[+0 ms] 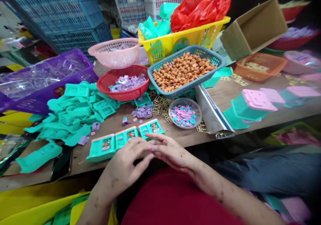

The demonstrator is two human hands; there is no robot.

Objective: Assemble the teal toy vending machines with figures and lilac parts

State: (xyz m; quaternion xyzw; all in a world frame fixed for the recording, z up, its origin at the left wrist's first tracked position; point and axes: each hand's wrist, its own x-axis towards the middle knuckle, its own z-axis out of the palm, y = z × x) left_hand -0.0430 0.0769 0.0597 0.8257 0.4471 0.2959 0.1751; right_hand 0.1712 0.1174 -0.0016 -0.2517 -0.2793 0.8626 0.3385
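My left hand [127,162] reaches over from the left, fingertips bent together against the fingers of my right hand [171,152]. The right hand is half turned up, its fingers stretched out. A tiny purplish spot shows where they meet; whether it is a small piece, I cannot make out. Just beyond the hands stands a row of turquoise plastic trays [98,148] with pink back edges, each holding a small brown-and-clear insert. My left hand overlaps the front of the row. Loose purple plastic parts [83,140] lie to the left.
Turquoise shells [75,109] pile up at left. A red basket [110,93], a blue-grey basket [173,94] of brown figures and a clear bowl [185,126] of tiny pieces stand behind. A cardboard flap [210,109] rises at right, near stacked turquoise-and-pink boxes [247,109].
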